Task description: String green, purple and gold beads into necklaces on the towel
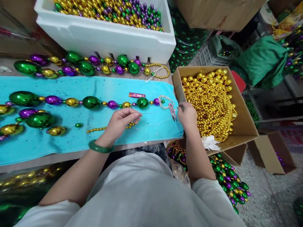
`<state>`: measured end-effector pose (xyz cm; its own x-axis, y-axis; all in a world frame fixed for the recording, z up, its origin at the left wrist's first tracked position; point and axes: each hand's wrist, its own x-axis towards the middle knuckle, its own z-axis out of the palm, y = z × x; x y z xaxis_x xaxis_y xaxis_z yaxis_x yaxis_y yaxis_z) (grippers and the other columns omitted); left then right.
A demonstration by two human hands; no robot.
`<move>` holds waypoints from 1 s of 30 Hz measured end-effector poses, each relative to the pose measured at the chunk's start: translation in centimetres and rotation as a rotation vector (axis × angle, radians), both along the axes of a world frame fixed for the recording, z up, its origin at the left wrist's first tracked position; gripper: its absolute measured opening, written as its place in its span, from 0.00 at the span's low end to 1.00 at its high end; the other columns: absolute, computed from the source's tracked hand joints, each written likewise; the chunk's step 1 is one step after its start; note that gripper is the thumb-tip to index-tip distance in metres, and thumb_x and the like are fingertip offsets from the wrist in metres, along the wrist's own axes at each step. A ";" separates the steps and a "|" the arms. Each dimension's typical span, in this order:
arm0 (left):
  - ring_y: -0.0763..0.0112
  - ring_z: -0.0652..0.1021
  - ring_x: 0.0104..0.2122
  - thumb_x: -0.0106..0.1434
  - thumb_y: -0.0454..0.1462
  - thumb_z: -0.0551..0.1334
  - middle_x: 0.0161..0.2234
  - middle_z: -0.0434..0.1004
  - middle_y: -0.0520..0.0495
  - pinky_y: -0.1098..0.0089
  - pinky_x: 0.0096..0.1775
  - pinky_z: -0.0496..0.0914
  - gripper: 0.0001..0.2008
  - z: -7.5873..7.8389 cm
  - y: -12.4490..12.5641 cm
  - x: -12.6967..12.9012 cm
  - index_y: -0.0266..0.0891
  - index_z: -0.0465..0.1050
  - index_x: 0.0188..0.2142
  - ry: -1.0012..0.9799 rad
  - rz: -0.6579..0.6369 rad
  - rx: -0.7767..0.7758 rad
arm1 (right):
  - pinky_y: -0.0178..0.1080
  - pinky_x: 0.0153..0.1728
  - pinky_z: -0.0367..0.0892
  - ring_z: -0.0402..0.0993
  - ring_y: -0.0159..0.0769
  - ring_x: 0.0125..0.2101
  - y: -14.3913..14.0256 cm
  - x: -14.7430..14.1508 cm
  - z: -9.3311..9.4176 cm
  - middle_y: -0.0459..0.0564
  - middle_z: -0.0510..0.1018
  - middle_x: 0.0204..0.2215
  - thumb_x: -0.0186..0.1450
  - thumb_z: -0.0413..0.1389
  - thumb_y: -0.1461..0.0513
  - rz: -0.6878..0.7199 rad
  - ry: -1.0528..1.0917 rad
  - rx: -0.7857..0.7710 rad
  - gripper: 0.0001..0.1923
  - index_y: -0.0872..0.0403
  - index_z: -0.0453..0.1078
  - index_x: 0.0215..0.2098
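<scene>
My left hand [121, 123], wearing a green bangle on its wrist, is closed in a pinch over the blue cloth [156, 129]. A strand of small gold beads [96, 129] passes under this hand and shows again at its fingers. A thin needle-like line [148, 113] points right from the fingertips. White thread [161, 122] runs over the cloth toward my right hand [188, 116], which is closed at the cloth's right edge; what it holds is hidden. Beside it lie pink-handled thread snips [172, 112] and a pale loop of cord [162, 105].
Strung large beads [91, 102] in green, purple and gold lie across the cloth, with a pink packet [137, 95] nearby. A white foam box [106, 34] of loose beads stands behind. At right is a cardboard box [243, 126] of gold bead strands.
</scene>
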<state>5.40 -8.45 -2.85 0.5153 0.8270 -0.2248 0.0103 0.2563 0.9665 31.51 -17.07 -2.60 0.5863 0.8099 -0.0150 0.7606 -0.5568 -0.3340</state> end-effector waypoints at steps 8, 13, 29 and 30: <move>0.73 0.76 0.29 0.55 0.42 0.69 0.30 0.81 0.49 0.72 0.34 0.70 0.08 0.3 0.1 -0.3 0.40 0.80 0.30 -0.011 0.018 0.073 | 0.41 0.39 0.68 0.75 0.45 0.43 3.5 -2.5 0.3 0.57 0.73 0.50 0.68 0.50 0.58 0.218 -0.147 -0.298 0.16 0.53 0.70 0.52; 0.73 0.75 0.28 0.54 0.41 0.70 0.29 0.81 0.50 0.71 0.33 0.70 0.07 0.5 0.3 -0.7 0.41 0.81 0.29 0.045 0.089 0.120 | 0.38 0.35 0.66 0.76 0.43 0.41 3.3 -2.3 -0.9 0.58 0.73 0.48 0.69 0.46 0.62 0.348 -0.168 -0.378 0.15 0.54 0.74 0.44; 0.60 0.70 0.58 0.57 0.40 0.68 0.48 0.78 0.45 0.60 0.56 0.64 0.05 4.1 3.6 0.4 0.41 0.80 0.29 -0.170 0.063 0.211 | 0.33 0.21 0.64 0.73 0.31 0.26 5.9 -9.9 3.1 0.47 0.80 0.33 0.55 0.63 0.54 0.482 1.169 0.367 0.16 0.52 0.75 0.39; 0.60 0.70 0.58 0.57 0.39 0.68 0.48 0.78 0.46 0.60 0.57 0.63 0.05 4.4 3.4 0.4 0.41 0.80 0.29 -0.180 0.083 0.227 | 0.32 0.20 0.63 0.73 0.31 0.25 6.1 -10.6 3.3 0.47 0.80 0.31 0.54 0.64 0.54 0.491 1.201 0.371 0.14 0.53 0.75 0.37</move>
